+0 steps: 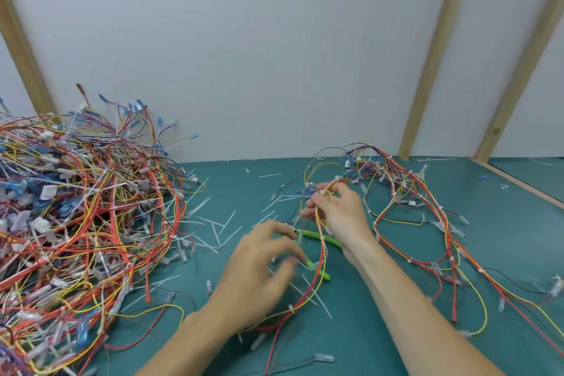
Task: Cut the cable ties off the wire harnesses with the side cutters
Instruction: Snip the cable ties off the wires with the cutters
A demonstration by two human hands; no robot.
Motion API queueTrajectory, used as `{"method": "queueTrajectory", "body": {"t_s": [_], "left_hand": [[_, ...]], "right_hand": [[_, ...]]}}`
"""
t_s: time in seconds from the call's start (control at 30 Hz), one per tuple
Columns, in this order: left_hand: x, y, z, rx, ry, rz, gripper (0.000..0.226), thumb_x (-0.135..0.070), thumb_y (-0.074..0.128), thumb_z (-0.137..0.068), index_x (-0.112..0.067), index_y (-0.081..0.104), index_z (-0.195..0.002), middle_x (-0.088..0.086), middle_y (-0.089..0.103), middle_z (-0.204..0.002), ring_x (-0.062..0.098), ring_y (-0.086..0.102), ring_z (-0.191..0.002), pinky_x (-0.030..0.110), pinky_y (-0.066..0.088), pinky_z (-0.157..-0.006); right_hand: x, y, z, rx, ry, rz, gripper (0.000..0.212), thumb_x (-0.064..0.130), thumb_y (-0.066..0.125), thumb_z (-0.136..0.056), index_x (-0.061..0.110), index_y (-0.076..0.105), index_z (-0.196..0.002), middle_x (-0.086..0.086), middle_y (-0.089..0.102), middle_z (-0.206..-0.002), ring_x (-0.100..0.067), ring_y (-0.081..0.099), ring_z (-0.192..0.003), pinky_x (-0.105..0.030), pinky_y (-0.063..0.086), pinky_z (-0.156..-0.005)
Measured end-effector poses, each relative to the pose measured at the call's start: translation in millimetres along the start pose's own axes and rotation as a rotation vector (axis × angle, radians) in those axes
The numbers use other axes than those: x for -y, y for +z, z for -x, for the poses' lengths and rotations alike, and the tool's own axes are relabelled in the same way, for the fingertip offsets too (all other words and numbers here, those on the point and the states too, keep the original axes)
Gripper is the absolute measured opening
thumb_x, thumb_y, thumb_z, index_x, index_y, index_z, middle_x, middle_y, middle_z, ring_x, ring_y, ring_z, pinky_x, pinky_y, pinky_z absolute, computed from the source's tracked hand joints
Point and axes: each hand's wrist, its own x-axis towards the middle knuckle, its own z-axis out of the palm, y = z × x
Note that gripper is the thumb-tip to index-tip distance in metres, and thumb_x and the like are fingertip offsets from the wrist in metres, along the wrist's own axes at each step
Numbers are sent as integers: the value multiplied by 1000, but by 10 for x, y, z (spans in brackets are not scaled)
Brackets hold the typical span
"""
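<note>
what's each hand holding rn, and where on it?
Right hand: pinches the wire harness by a few wires near a white tie. Left hand: blurred above the green-handled side cutters; grip cannot be told.

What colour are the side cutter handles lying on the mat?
Bright green; the side cutters show best in the head view, between the two hands.

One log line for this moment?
right hand: pinching harness wires | left hand: reaching, blurred | side cutters: on mat, unheld
</note>
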Motion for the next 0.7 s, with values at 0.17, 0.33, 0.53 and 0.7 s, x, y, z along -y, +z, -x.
{"method": "queueTrajectory", "body": {"t_s": [0.17,0.33,0.53,0.7], "left_hand": [[29,-202,-304,-333,-416,361,20,-20,50,-103,-25,69,-109,-12,72,-108,1,64,-105,32,48,-100],[-67,-232,-717,-207,-478,423,24,-39,48,-103,-30,67,-91,-6,72,-96,11,64,-89,24,45,-78],[-99,-137,-1002,-318,-430,297,28,-33,60,-92,-17,76,-76,7,47,-66,17,37,-63,32,31,-59],[-15,-335,-1152,-134,-618,903,23,-16,53,-92,-11,73,-102,0,59,-73,10,53,-54,22,39,-52]], "right_hand": [[-20,16,43,71,-435,365,36,7,45,-99,39,60,-107,6,47,-66,-11,41,-57,-28,37,-57],[-7,120,111,227,-457,451,28,22,43,-82,33,69,-85,6,50,-55,-12,46,-56,-36,39,-59],[-48,82,128,306,-327,485,29,26,47,-76,20,74,-68,6,53,-49,-6,44,-48,-31,35,-54],[-194,-63,3,55,-316,462,29,39,56,-80,14,67,-70,-1,50,-51,-10,38,-50,-30,31,-53]]}}
